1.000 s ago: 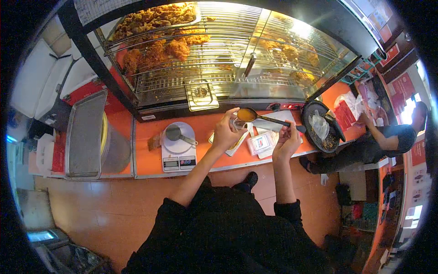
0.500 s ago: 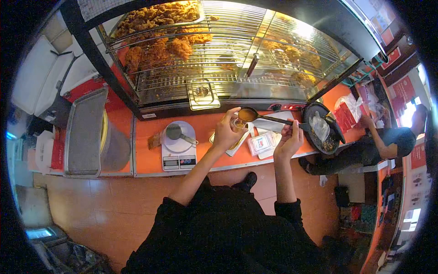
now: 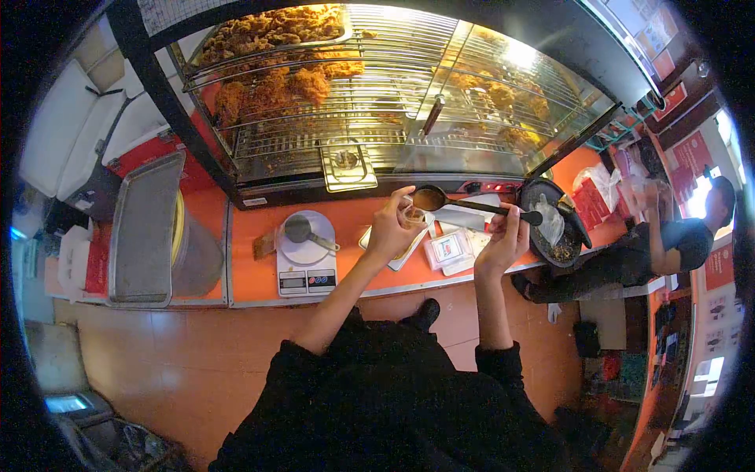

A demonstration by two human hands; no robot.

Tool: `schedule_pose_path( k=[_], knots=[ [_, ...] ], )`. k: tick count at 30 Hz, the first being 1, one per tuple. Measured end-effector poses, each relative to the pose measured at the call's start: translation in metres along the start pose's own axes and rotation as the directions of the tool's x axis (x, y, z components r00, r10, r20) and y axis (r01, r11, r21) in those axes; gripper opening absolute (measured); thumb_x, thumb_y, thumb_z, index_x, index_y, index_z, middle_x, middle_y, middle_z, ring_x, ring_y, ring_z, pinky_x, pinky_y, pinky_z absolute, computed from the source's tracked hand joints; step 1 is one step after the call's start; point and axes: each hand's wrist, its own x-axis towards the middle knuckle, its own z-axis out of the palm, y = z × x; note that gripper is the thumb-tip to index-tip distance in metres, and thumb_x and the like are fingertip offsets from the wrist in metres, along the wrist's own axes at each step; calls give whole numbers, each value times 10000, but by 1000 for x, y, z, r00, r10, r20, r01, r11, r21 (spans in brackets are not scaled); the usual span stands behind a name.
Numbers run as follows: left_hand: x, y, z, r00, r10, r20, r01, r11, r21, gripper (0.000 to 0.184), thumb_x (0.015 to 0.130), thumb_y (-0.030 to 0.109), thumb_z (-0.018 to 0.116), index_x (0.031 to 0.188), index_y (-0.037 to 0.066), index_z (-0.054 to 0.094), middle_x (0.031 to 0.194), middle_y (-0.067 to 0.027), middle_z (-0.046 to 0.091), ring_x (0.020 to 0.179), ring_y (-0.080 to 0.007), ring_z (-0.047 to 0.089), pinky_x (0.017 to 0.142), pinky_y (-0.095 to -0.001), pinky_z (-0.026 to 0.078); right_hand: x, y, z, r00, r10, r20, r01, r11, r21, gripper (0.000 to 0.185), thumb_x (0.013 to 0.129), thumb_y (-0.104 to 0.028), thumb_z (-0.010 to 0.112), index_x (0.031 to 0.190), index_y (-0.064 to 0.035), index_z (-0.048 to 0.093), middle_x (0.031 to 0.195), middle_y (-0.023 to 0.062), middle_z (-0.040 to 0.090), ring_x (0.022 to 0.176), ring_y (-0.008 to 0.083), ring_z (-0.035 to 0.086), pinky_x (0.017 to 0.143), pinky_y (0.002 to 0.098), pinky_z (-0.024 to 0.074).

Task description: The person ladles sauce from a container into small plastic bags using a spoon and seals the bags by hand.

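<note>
My left hand [image 3: 389, 230] is closed around a small clear cup [image 3: 412, 215] with some brownish sauce in it. In my right hand [image 3: 504, 245] is the long handle of a black ladle [image 3: 429, 198]. Its bowl hangs at the cup's rim, tilted towards it, with brown sauce coating the inside. Behind my hands lies a pale tray [image 3: 403, 256], partly hidden. Between the hands, on the counter, sits a clear plastic box [image 3: 449, 250] with a printed label. A black bowl [image 3: 580, 245] holding a clear plastic bag [image 3: 550, 223] stands right of my right hand.
A digital scale [image 3: 307, 282] bears a scoop [image 3: 299, 230] on the orange counter [image 3: 253, 228]. The heated display case [image 3: 377, 185] with fried chicken [image 3: 311, 84] runs along the back. Left stands a grey tray [image 3: 141, 236] by a bin. A co-worker [image 3: 692, 244] is at far right.
The ladle's bowl has tipped towards the cup and shows less sauce. My right hand has shifted slightly right. The co-worker's hands have moved up.
</note>
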Motion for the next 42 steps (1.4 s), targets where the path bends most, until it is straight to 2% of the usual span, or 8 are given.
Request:
schedule_pose_path(
  k=[5,8,22,29,33,36,38,42],
  knots=[
    [1,15,-8,994,-90,59,89,996,21,717,624,111,843,1264,99,520,930,-90,649,653,-135,604,643,-315,528,-4,-9,6,999,-38,11,39,996,-79,223,971,-212,562,917,-10,641,705,-2,556,627,55,475,558,205,367],
    [1,-7,0,999,44,-6,-44,999,-13,755,628,183,849,1307,137,522,948,-63,646,585,-113,580,543,-282,495,-8,-15,13,994,-109,29,111,987,-114,228,973,-216,560,910,-11,636,707,-1,555,620,56,470,557,208,364],
    [2,5,-6,999,-50,20,51,998,-40,743,624,145,847,1295,128,530,953,-56,650,600,-103,599,536,-284,500,-25,-27,13,850,-355,389,464,854,-235,217,983,-144,510,934,49,594,796,74,603,606,94,516,529,224,400],
    [2,-1,-3,1000,-10,-16,10,1000,-14,759,609,148,854,1296,140,533,919,-50,645,559,-102,566,511,-280,471,-31,-23,6,427,-518,741,839,533,-110,136,808,20,645,940,-8,633,764,138,631,610,260,593,533,335,461],
    [2,-1,-3,999,-46,-8,46,999,-1,762,603,155,858,1293,138,535,912,-55,640,547,-110,548,509,-290,465,-37,-21,7,335,-503,797,873,484,-61,132,801,9,665,928,4,628,725,133,623,563,262,579,503,342,452],
    [1,-5,-3,999,12,-31,-11,1000,27,758,602,164,861,1288,138,539,921,-63,636,550,-106,535,509,-286,458,-35,-16,7,396,-554,732,840,541,-45,116,807,5,671,912,9,622,727,137,627,570,263,585,512,327,457],
    [-1,-6,-2,998,14,-61,-13,1000,25,752,602,169,861,1283,134,544,936,-63,641,567,-98,538,512,-281,458,-36,-5,-3,729,-384,567,586,777,-228,150,951,-82,522,902,36,600,713,84,583,610,148,524,550,279,422],
    [-3,-2,-8,998,-50,-40,50,999,-7,753,601,170,860,1281,129,541,942,-51,649,567,-93,527,513,-275,455,-29,0,5,960,-212,184,256,929,-266,218,986,-154,503,890,13,603,712,17,530,609,81,456,566,226,373]
  ],
)
